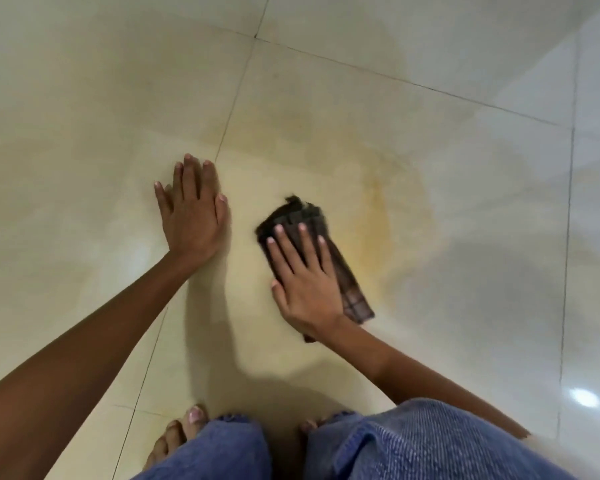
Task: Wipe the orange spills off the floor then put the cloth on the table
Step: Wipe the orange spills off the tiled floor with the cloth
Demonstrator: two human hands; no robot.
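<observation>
The cloth was seen at the centre of the frame, flat on the floor, its long axis laid from upper left to lower right. The right hand was pressed on top of it, fingers straight and spread, pointing toward the top of the frame; nothing was pinched. The left hand was planted flat on bare tile to the left of the cloth and apart from it, fingers straight and close together, and was judged to serve as a prop. The strongest orange spill was found near the cloth's upper end, to its right, as a streak running up and down the frame, with a fainter yellowish haze toward the upper centre. The right hand was thus the nearer one, and the coming stroke was judged to call for a rightward push across the streak. No tabletop was shown.
</observation>
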